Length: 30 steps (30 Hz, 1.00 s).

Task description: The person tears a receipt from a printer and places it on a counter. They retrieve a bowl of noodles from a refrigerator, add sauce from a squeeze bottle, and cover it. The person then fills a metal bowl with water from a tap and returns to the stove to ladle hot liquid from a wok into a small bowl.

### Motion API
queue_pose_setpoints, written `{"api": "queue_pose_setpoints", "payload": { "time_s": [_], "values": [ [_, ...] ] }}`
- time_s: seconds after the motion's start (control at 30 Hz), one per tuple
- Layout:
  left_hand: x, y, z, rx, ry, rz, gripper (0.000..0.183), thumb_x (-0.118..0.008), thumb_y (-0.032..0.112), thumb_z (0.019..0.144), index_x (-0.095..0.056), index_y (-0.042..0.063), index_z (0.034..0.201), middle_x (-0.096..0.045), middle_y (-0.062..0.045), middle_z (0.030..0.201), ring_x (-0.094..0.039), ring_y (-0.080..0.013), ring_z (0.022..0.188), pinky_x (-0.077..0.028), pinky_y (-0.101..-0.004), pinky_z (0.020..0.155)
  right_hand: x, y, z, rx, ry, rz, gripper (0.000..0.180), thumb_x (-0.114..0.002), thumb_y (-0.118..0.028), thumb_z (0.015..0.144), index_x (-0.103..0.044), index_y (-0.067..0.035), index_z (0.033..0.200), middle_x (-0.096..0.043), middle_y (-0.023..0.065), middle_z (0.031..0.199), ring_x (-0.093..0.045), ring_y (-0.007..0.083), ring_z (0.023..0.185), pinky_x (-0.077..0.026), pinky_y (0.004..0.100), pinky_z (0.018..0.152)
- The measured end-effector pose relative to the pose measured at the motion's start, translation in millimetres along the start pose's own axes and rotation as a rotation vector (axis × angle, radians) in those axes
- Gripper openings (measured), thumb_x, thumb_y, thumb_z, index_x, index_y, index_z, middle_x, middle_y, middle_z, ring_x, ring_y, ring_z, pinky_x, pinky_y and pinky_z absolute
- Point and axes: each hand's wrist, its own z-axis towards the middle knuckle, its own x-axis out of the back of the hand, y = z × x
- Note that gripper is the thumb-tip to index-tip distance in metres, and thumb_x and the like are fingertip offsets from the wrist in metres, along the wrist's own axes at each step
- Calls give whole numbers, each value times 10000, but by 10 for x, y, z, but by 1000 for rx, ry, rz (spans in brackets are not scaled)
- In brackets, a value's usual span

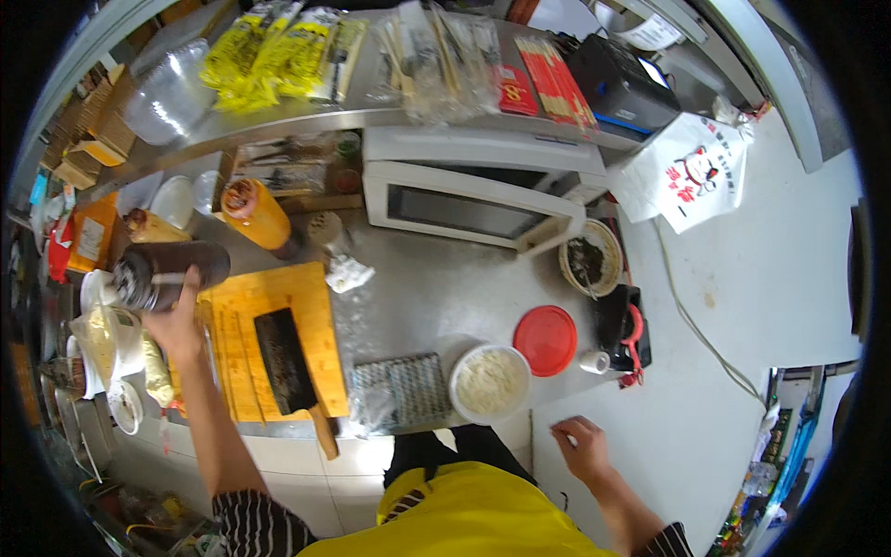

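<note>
My left hand is closed around a dark plastic bottle, held tilted above the upper left part of a wooden cutting board. A cleaver with a wooden handle lies on the board beside thin sticks. My right hand hangs at the counter's near edge, fingers curled; whether anything small is in it I cannot tell. Nearest to it are a white tub of pale, shredded-looking food and a red round lid. Left of the tub lies a textured grey mat or tray, partly under clear plastic.
A white microwave stands at the back with its door ajar, beside a bowl of dark food. Sauce bottles stand behind the board. Packaged chopsticks lie on the shelf above. A cable runs down the right counter.
</note>
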Motion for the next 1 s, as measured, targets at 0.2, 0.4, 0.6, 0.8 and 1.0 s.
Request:
{"api": "queue_pose_setpoints", "payload": {
  "time_s": [0.2,0.4,0.6,0.8,1.0],
  "values": [
    [67,821,-1814,440,-559,-409,665,-880,126,677,-531,11,1231,-602,-78,1132,-596,-180,1015,-526,-326,873,130,-950,707,457,-277,151,402,-756,-291,803,-648,-50,1106,-665,136,1066,-576,357,1111,-454,428,952],
    [-647,1531,-3248,1261,-831,-850,605,-816,222,778,-521,-18,1248,-595,-86,1170,-579,-165,1053,-474,-324,916,441,-901,738,-154,-905,455,1045,-799,-463,756,-212,-15,1494,-451,250,1373,-472,331,1272,-384,406,1067],
    [-715,1711,-3933,1879,-987,-684,664,-726,382,863,-414,76,1362,-546,-98,1267,-550,-206,1168,-495,-412,931,634,-660,370,-937,-973,890,907,-753,-465,804,-299,3,1434,-557,133,1236,-613,196,1039,-520,317,891],
    [-476,1733,-4075,2075,-979,-898,574,-703,416,864,-494,52,1256,-614,-97,1110,-638,-220,932,-552,-361,673,509,-465,272,-1212,-1023,937,685,-709,-448,848,-469,1,1307,-628,133,1105,-665,184,873,-572,303,764],
    [-434,1678,-4294,1934,-841,-858,499,-706,362,869,-524,42,1205,-634,-97,1067,-666,-192,871,-565,-330,624,382,-429,233,-1285,-936,912,510,-695,-340,873,-546,13,1210,-666,136,1024,-680,203,835,-572,320,765]
  ]
}}
